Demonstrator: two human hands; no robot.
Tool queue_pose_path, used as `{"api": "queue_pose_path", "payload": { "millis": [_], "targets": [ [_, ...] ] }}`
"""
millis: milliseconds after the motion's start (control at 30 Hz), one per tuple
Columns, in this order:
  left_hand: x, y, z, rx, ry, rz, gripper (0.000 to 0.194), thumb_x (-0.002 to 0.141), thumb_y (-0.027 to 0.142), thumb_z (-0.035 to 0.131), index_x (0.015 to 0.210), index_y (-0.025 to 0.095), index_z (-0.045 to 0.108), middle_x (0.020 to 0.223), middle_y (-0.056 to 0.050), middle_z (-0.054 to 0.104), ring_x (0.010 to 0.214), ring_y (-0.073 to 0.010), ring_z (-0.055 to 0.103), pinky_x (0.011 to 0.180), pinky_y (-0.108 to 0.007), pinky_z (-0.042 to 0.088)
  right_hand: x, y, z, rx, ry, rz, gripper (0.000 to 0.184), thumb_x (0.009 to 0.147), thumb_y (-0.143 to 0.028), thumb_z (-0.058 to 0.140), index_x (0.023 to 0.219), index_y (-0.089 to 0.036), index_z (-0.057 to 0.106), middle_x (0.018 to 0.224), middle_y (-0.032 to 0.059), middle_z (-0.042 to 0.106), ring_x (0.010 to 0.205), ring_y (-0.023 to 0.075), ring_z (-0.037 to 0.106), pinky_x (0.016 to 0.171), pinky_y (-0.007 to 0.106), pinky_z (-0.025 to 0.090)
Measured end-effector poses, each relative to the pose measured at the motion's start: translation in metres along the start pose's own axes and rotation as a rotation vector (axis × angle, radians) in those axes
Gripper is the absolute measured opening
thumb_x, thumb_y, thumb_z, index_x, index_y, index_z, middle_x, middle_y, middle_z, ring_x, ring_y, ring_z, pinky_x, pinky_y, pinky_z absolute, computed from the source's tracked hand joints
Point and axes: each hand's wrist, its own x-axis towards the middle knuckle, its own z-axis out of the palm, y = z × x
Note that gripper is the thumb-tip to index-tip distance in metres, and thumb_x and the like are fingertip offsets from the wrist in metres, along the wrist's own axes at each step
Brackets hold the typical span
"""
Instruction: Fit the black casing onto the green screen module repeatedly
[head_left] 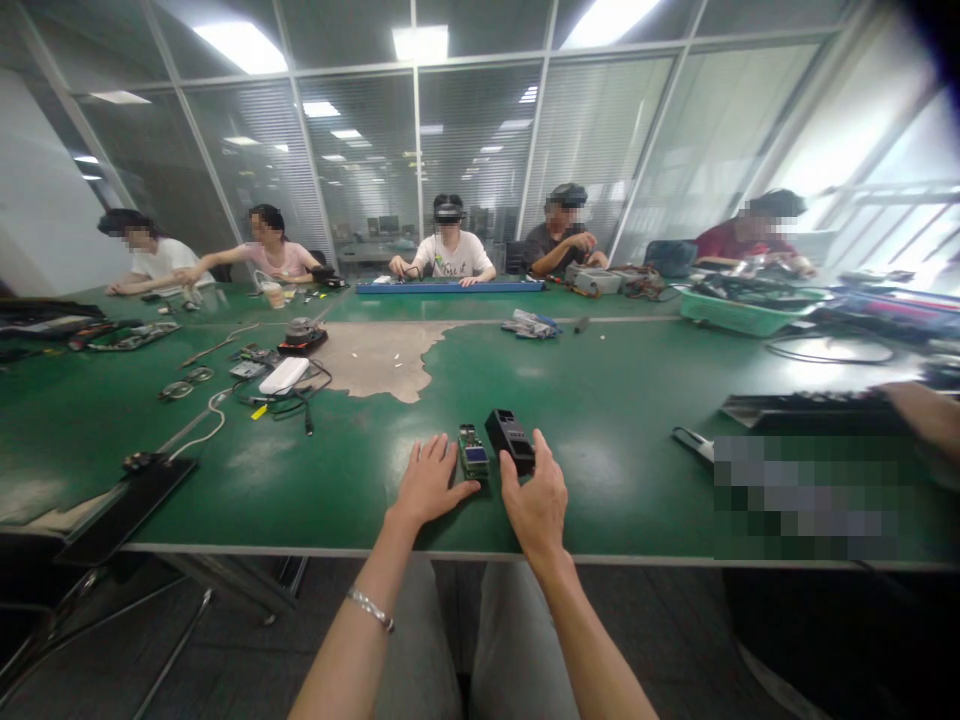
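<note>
A green circuit board with a small blue screen [474, 455] lies on the green tabletop [600, 500] near its front edge. My left hand [431, 480] rests flat just left of the board, fingers spread and thumb by its lower end. To the right of the board lies a black plastic housing [508, 432] with cut-out openings. My right hand [536, 490] is around the near end of this housing, thumb on its left side and fingers on its right. A narrow gap separates board and housing.
A white power bank-like block [285, 376] with cables and a round dark device [304, 335] lie left of centre. Work gloves [531, 324] lie farther back. A green basket [739, 312] of parts stands at right. Several people sit across the table; another person's hand [926, 415] is at right.
</note>
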Motion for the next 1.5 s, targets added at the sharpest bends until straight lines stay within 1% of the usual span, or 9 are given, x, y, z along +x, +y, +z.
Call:
{"api": "queue_pose_path", "payload": {
  "millis": [200,433,700,867,1167,1233,1300,1433,1500],
  "targets": [
    [0.002,-0.001,0.000,-0.008,-0.028,-0.015,0.090,0.086,0.076,0.038,0.152,0.016,0.026,0.158,-0.015,0.029,0.147,-0.0321,0.020,0.118,-0.054,0.011,0.011,-0.033,0.001,-0.001,-0.048,-0.020,0.063,0.092,-0.047,0.046,0.142,-0.010,0.042,0.133,0.0196,0.058,0.114,0.0297,0.056,0.096,0.044,0.045],
    [0.002,-0.001,0.002,-0.009,-0.038,-0.024,0.088,0.086,0.058,0.048,0.153,0.010,0.017,0.159,-0.016,0.025,0.147,-0.0317,0.020,0.119,-0.053,0.011,0.006,-0.048,0.016,-0.070,-0.139,-0.024,0.060,0.092,-0.044,0.046,0.139,-0.006,0.044,0.118,0.0197,0.064,0.108,0.0303,0.057,0.090,0.042,0.046],
    [0.002,-0.002,0.004,-0.045,-0.030,-0.023,0.100,0.078,0.052,0.054,0.154,0.010,0.005,0.161,-0.016,0.016,0.148,-0.0310,0.017,0.120,-0.051,0.009,0.002,-0.047,0.026,-0.123,-0.169,-0.040,0.059,0.094,-0.043,0.045,0.138,-0.004,0.045,0.114,0.0204,0.065,0.107,0.0309,0.056,0.088,0.041,0.045],
    [0.002,-0.002,0.004,-0.068,-0.026,-0.015,0.106,0.078,0.046,0.054,0.153,0.008,-0.009,0.162,-0.017,0.012,0.148,-0.0305,0.017,0.120,-0.049,0.010,-0.003,-0.045,0.028,-0.141,-0.183,-0.055,0.058,0.094,-0.041,0.045,0.138,-0.004,0.044,0.114,0.0187,0.065,0.104,0.0304,0.056,0.088,0.041,0.045],
    [0.002,0.003,-0.002,-0.099,-0.015,-0.034,0.106,0.081,0.042,0.051,0.150,0.009,-0.022,0.161,-0.017,0.017,0.147,-0.0292,0.018,0.119,-0.051,0.011,-0.018,-0.034,0.031,-0.145,-0.213,-0.047,0.058,0.093,-0.039,0.046,0.139,-0.005,0.044,0.116,0.0186,0.064,0.106,0.0303,0.055,0.089,0.041,0.045],
    [0.002,0.003,-0.002,-0.087,-0.007,-0.035,0.103,0.082,0.041,0.050,0.150,0.009,-0.022,0.160,-0.017,0.019,0.147,-0.0285,0.018,0.119,-0.050,0.011,-0.022,-0.031,0.033,-0.147,-0.210,-0.042,0.059,0.093,-0.039,0.046,0.140,-0.005,0.042,0.117,0.0182,0.064,0.106,0.0305,0.054,0.089,0.042,0.046],
    [0.003,0.002,0.000,-0.061,-0.010,-0.033,0.099,0.083,0.039,0.047,0.152,0.009,-0.017,0.161,-0.016,0.019,0.148,-0.0282,0.018,0.119,-0.050,0.011,-0.024,-0.029,0.034,-0.146,-0.207,-0.036,0.060,0.092,-0.038,0.047,0.142,-0.006,0.040,0.118,0.0180,0.063,0.107,0.0306,0.054,0.090,0.042,0.046],
    [0.005,-0.001,0.005,0.005,-0.043,-0.026,0.087,0.084,0.037,0.045,0.153,0.006,0.004,0.161,-0.017,0.017,0.149,-0.0297,0.012,0.120,-0.050,0.009,-0.026,-0.028,0.035,-0.143,-0.217,-0.021,0.062,0.092,-0.037,0.048,0.144,-0.006,0.038,0.115,0.0189,0.063,0.106,0.0305,0.054,0.090,0.042,0.045],
    [0.005,-0.002,0.006,0.027,-0.053,-0.032,0.083,0.084,0.037,0.044,0.153,0.004,0.011,0.161,-0.017,0.018,0.149,-0.0297,0.010,0.120,-0.050,0.008,-0.026,-0.028,0.036,-0.143,-0.227,-0.019,0.064,0.092,-0.039,0.048,0.144,-0.004,0.037,0.115,0.0198,0.063,0.107,0.0311,0.054,0.090,0.042,0.045]
  ]
}}
